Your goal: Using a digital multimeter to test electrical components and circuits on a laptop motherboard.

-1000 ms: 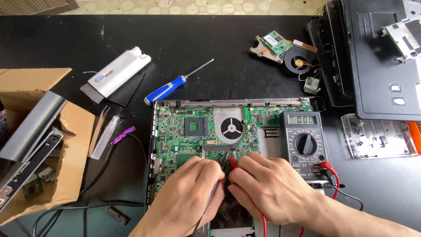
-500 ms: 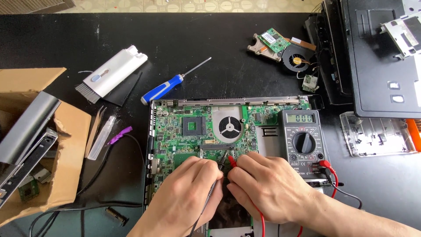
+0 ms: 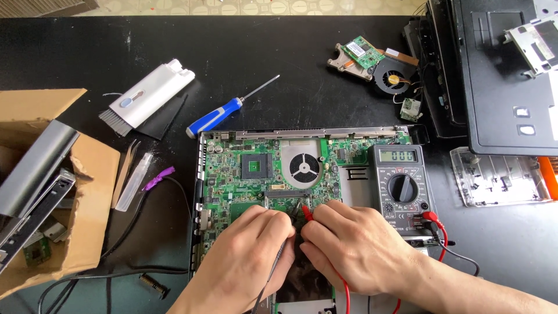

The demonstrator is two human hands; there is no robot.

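Red probe [image 3: 306, 214] pinched in right hand [image 3: 354, 247], black probe [image 3: 278, 263] in left hand [image 3: 247, 256], on green motherboard [image 3: 232, 180].

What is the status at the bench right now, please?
Left hand pinches the black probe; right hand the red probe. Both tips on the green motherboard. Multimeter alongside, nothing blocking.

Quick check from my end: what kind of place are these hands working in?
Most likely an electronics repair bench. On the black table lies a bare green laptop motherboard with a digital multimeter beside it; the left hand and right hand hold probes to the board. A blue-handled screwdriver lies nearby.
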